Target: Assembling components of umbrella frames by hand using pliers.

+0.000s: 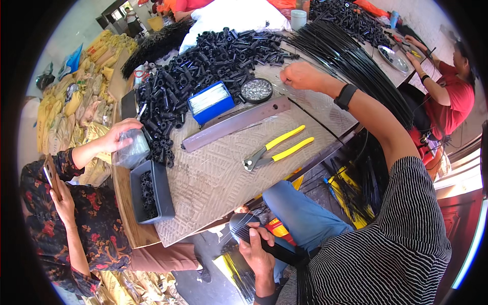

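Observation:
My right hand (304, 76), a black watch (345, 96) on its wrist, is a closed fist at the far side of the patterned table (218, 178). It seems to pinch a thin black wire (320, 122) that runs back toward the table edge. Just right of it lies a big sheaf of long black wires (351, 58). My left hand (256, 251) is low over my lap, gripping the end of a black wire bundle (277, 251). A greyish round end (239, 222) of that bundle shows above its fingers.
Yellow-handled pliers (277, 150), a grey metal bar (236, 124), a blue box (211, 101), a round tin of metal bits (255, 90) and a heap of black tubes (203, 58) lie on the table. A floral-sleeved person's hand (119, 134) holds a plastic bag above a black tray (165, 195). A person in red (447, 96) works far right.

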### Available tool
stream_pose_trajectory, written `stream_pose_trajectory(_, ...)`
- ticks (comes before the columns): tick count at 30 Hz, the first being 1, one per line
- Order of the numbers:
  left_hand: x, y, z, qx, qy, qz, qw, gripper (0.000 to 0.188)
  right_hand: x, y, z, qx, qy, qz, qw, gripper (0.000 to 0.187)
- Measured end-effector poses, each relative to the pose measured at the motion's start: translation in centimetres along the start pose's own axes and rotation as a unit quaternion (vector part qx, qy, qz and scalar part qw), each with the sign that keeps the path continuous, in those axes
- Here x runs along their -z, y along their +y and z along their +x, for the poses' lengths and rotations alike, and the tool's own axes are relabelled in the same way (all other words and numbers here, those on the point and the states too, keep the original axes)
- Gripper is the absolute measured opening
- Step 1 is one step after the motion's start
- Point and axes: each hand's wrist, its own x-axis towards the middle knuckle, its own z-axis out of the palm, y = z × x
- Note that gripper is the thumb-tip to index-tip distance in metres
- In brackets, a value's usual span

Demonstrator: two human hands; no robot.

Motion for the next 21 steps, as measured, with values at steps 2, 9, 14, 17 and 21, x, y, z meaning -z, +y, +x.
stream_pose_trajectory(2, -0.1, 0.0, 0.0, 0.0, -0.001, -0.001, 1.0, 0.017, 0.0, -0.2, 0.3, 0.009, -0.04, -0.039, 0.998, 0.01)
stream_pose_trajectory(9, -0.2, 0.1, -0.1, 0.008, 0.002, 0.009, 1.0, 0.017, -0.5, 0.4, 1.0, -0.003, -0.006, -0.036, 0.999, 0.006)
stream_pose_trajectory(14, -0.3, 0.2, -0.3, 0.006, 0.012, 0.016, 1.0, 0.018, 0.7, -1.4, 3.6, -0.04, -0.011, 0.167, 0.985, 0.01)
stream_pose_trajectory(17, -0.6, 0.1, -0.2, -0.002, 0.008, 0.022, 1.0, 0.018, 0.2, -2.3, 5.6, -0.004, -0.011, 0.184, 0.983, 0.012)
stream_pose_trajectory(21, -0.5, 0.0, -0.1, -0.005, 0.025, 0.021, 0.999, 0.016, 1.3, -3.1, 6.0, -0.047, -0.068, 0.226, 0.971, 0.01)
